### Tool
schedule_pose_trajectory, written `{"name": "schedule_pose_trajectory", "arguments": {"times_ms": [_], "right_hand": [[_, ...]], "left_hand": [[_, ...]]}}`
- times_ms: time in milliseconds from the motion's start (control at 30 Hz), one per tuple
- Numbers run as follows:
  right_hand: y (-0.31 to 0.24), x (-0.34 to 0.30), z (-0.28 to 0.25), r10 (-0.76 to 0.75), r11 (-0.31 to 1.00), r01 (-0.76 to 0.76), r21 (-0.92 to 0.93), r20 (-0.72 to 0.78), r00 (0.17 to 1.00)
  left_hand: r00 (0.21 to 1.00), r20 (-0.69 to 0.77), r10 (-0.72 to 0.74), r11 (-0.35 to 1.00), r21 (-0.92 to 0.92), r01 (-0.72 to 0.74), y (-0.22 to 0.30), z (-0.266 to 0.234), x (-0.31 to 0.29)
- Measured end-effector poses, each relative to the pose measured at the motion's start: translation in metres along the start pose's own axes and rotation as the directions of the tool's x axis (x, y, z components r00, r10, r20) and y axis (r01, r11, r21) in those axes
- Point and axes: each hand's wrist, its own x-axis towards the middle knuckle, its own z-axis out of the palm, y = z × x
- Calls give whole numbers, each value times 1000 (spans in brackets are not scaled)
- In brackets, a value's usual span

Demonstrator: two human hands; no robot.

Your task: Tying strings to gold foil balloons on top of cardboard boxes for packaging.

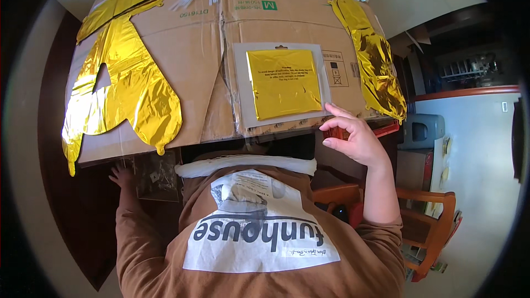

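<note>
Head view: a flat packet [284, 84], gold within a pale margin, lies on the cardboard-topped surface [182, 38], just beside its near edge and in front of the wearer. Right hand [356, 137]: raised at the packet's near right corner, thumb and fingers parted in a loose curve with nothing pinched between them; whether the foremost fingertip touches the margin, I cannot tell from where I stand. Left hand [123, 177]: low beyond the surface's near edge, its fingers spread, beside a clear bag [157, 175]; no grasp is visible.

Flanking pieces: an A-shaped balloon [124, 85] of gold foil at left, its two tails overhanging the near edge, and a crumpled foil [372, 49] at right, well apart from the packet.

Note on handling (judged): the pale margin should offer the best hold, taken between thumb and fingers at the corner, sparing the thin gold. Bringing the left hand up to steady the opposite side would probably keep the packet from sliding. A low, unhurried motion seems wise, since loose foil may shift or crease if a sleeve brushes it.
</note>
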Motion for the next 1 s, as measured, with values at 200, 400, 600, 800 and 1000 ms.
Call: {"name": "schedule_pose_trajectory", "arguments": {"times_ms": [200, 400, 600, 800, 1000], "right_hand": [[13, -6, 10, -76, 996, 71, -59, -101, 992], [19, -22, 11, -240, 960, 189, -208, -252, 938], [33, -15, 19, -433, 777, 241, -581, -215, 875], [50, 12, 31, -700, 536, 366, -760, -158, 697], [60, 2, 41, -706, 643, 406, -649, -297, 643]], "left_hand": [[532, 839, 113, 900, -314, 304, 8, -48, 57], [943, 250, 219, 956, -247, -156, 15, -148, 31], [664, 37, 746, 211, -960, -184, 76, -389, 51], [612, -655, 445, 174, -607, -776, 168, -442, 100], [538, -770, 343, 96, -541, -835, 187, -412, 97]]}}
